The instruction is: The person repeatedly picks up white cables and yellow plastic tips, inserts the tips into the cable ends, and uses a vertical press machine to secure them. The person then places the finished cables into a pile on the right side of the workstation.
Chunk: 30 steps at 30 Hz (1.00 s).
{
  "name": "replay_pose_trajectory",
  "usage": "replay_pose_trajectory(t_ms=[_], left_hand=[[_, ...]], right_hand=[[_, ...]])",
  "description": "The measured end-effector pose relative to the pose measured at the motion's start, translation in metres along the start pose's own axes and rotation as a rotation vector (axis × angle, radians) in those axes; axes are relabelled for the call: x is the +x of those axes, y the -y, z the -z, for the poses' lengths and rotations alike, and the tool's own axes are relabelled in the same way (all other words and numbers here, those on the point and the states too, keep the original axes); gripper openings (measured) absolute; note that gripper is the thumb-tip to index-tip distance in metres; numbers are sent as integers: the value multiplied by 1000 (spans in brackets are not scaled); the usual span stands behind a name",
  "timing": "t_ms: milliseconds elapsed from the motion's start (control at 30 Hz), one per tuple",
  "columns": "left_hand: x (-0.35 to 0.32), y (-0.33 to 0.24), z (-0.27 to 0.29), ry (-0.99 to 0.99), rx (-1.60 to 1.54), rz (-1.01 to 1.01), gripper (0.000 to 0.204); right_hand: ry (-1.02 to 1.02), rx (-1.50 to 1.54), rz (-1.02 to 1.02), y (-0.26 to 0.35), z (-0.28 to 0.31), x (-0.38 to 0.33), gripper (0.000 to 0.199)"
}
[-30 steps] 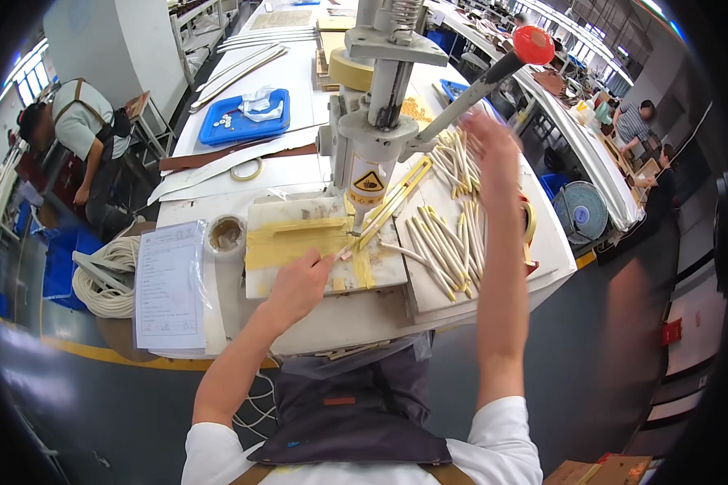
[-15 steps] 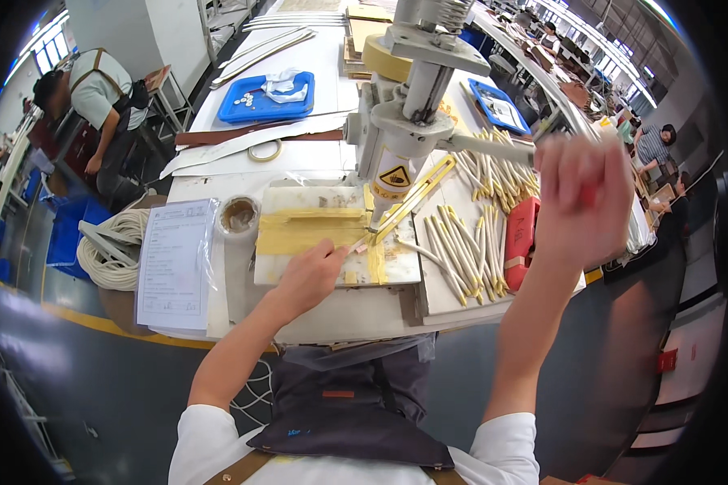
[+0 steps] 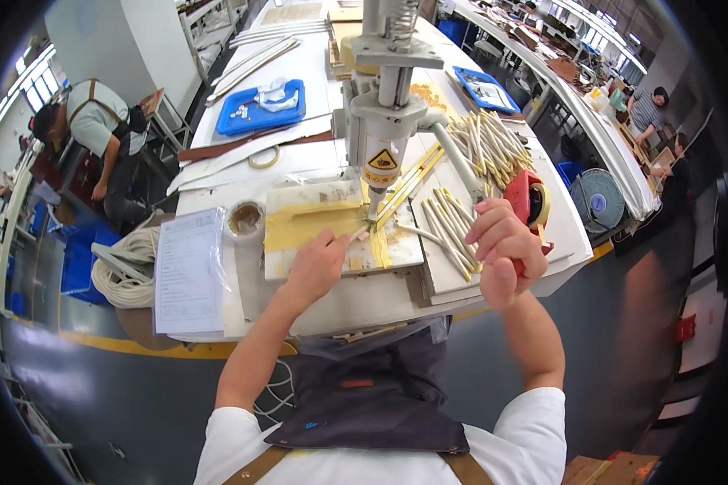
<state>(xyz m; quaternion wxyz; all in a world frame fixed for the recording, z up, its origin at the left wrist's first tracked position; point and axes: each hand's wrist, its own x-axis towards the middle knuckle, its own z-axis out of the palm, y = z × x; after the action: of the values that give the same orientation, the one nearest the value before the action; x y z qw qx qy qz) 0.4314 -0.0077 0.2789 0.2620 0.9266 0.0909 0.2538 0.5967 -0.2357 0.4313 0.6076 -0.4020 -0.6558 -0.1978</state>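
Note:
A grey hand press (image 3: 384, 121) stands on the white bench (image 3: 356, 299). My left hand (image 3: 315, 267) rests on a plate covered with yellow tape (image 3: 307, 226) and pinches a small cream strip (image 3: 362, 235) right under the press ram. My right hand (image 3: 501, 250) is closed around the end of the press lever (image 3: 461, 166), which slopes down to the right; its knob is hidden in my fist. Several cream strips (image 3: 445, 222) lie on the plate between my hands, and a larger pile (image 3: 485, 141) sits behind the lever.
A red tape dispenser (image 3: 530, 198) sits just behind my right hand. A tape roll (image 3: 245, 218), a sleeved paper sheet (image 3: 188, 271) and a coil of white cord (image 3: 125, 263) lie left. A blue tray (image 3: 260, 109) is farther back. A person (image 3: 89, 121) works at far left; a fan (image 3: 598, 200) stands right.
My right hand has swung the press lever from high above the bench down to near the front edge. My left hand has stayed at the ram with the strip.

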Motion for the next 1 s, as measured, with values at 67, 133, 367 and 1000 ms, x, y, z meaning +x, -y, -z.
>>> replay_pose_trajectory(t_ms=[67, 133, 367, 1000], left_hand=[[2, 2, -3, -60, -39, 20, 24], [0, 6, -3, -114, -74, 91, 26], [-2, 17, 0, -256, -170, 314, 31], [-1, 21, 1, -220, -391, 442, 24]], right_hand=[[53, -77, -46, 5, 6, 17, 31], [-81, 147, -286, 3, 5, 59, 29], [-270, 163, -752, -28, -4, 183, 46], [839, -673, -508, -138, -70, -90, 23]])
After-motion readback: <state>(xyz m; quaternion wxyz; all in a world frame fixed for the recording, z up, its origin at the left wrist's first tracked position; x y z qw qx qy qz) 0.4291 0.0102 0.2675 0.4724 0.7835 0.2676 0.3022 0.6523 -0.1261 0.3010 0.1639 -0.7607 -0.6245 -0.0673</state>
